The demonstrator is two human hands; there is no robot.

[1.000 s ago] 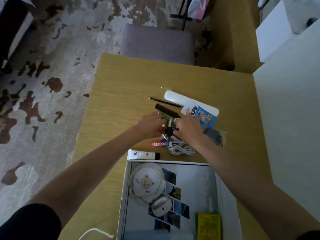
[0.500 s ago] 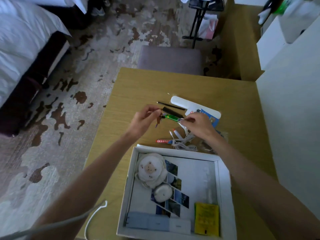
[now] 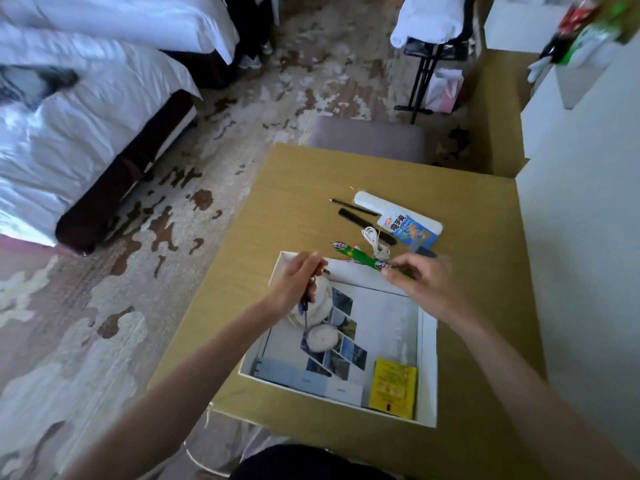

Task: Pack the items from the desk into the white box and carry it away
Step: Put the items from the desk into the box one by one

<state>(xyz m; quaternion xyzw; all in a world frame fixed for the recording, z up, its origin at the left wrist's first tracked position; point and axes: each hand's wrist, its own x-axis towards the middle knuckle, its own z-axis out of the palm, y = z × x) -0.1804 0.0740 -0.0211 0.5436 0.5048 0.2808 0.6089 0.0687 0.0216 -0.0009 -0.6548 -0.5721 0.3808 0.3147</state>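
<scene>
The open white box (image 3: 428,368) lies on the wooden desk (image 3: 249,244) near its front edge. It holds a white plush (image 3: 323,296), a round white case (image 3: 322,337), a photo booklet (image 3: 381,323) and a yellow packet (image 3: 393,386). My left hand (image 3: 298,284) hovers over the box's far left corner, pinching a thin dark item (image 3: 306,311) that dangles above the plush. My right hand (image 3: 422,285) holds one end of a green packet (image 3: 358,255) over the box's far rim. Beyond lie a pencil (image 3: 349,205), a black comb (image 3: 358,220), a white cable (image 3: 374,239) and a blue packet (image 3: 412,232).
A padded chair (image 3: 367,136) stands at the desk's far edge. A white cabinet side (image 3: 571,254) borders the desk on the right. A bed (image 3: 86,116) stands to the left across patterned carpet. A black folding rack (image 3: 422,74) is behind the chair.
Both hands left the pile and came back over the box. The left lifted the dark item, the right lifted the green packet. The view tilted up.
</scene>
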